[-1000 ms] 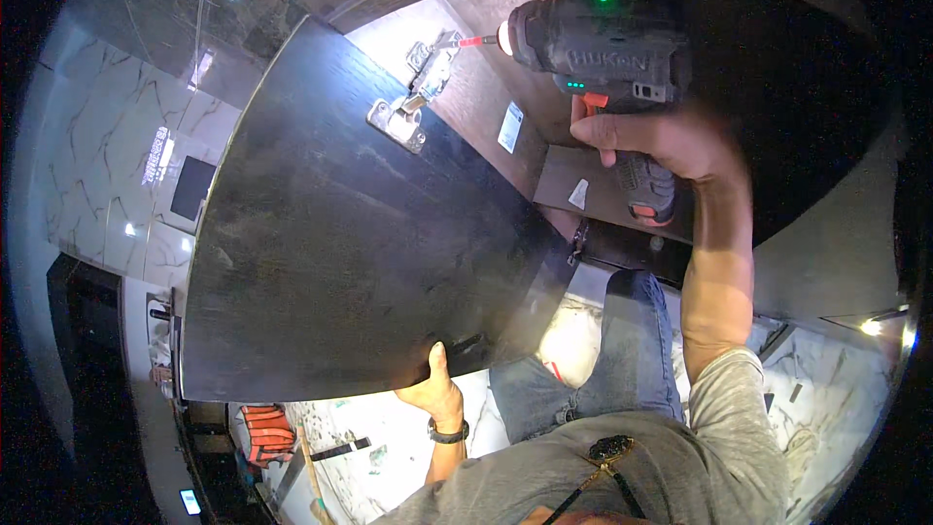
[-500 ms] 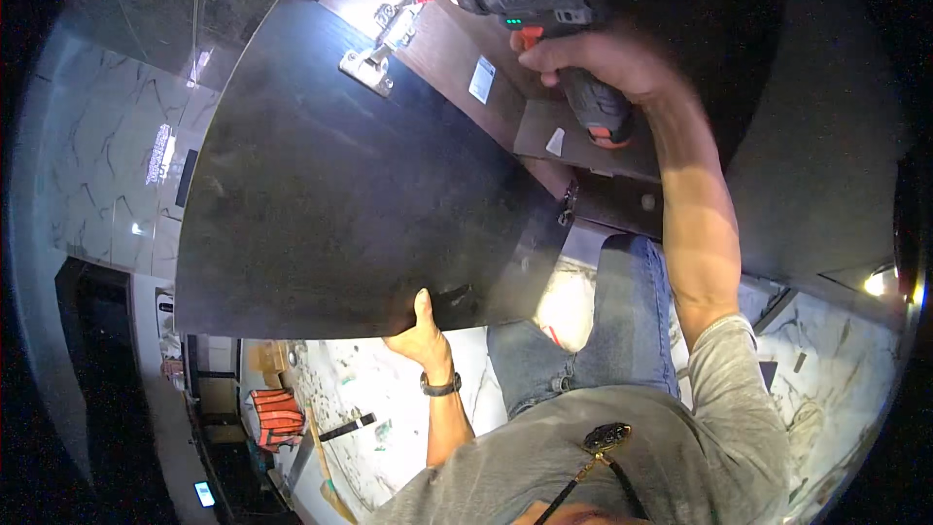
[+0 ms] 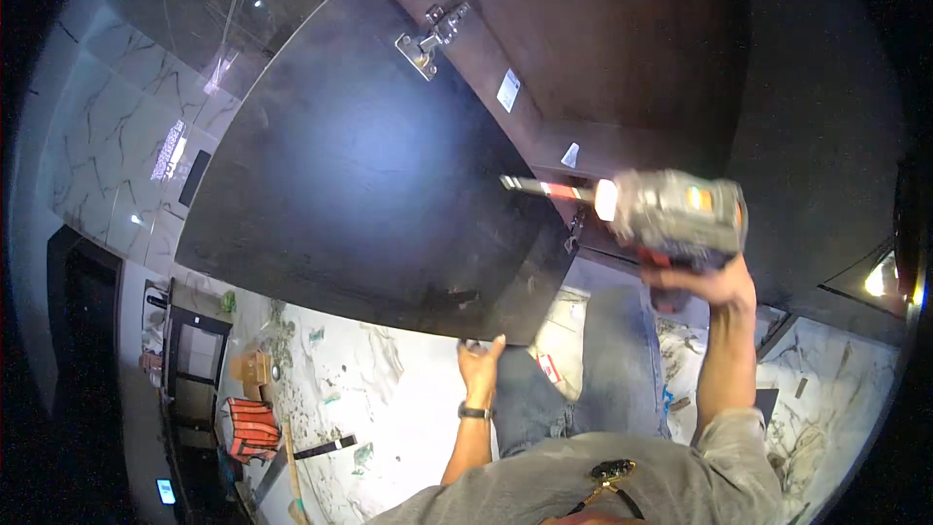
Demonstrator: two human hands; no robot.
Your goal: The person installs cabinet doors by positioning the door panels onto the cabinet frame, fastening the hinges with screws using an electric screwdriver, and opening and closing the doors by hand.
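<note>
A dark cabinet door [image 3: 340,185] stands swung open in front of me, tilted across the view. My left hand [image 3: 478,371] grips its near edge, the fingertips at the rim. In my right hand [image 3: 708,288] is a cordless drill [image 3: 680,214], its light lit and its long bit pointing left across the door's face; motion blurs it. A metal hinge [image 3: 428,42] joins the far end of the door to the cabinet [image 3: 622,49]. A second hinge [image 3: 575,230] shows at the near end, partly in shadow.
Two pale labels, one a white sticker [image 3: 508,90], mark the cabinet's inside. Left on the marble-patterned floor [image 3: 389,399] are an orange striped bag [image 3: 253,428], a cardboard box [image 3: 255,369] and a long-handled tool [image 3: 293,472]. A bright lamp [image 3: 882,277] glows at far right.
The drill has left the far hinge and moved toward me and right in my right hand. My left hand has slid right along the door's edge, and the whole view has shifted.
</note>
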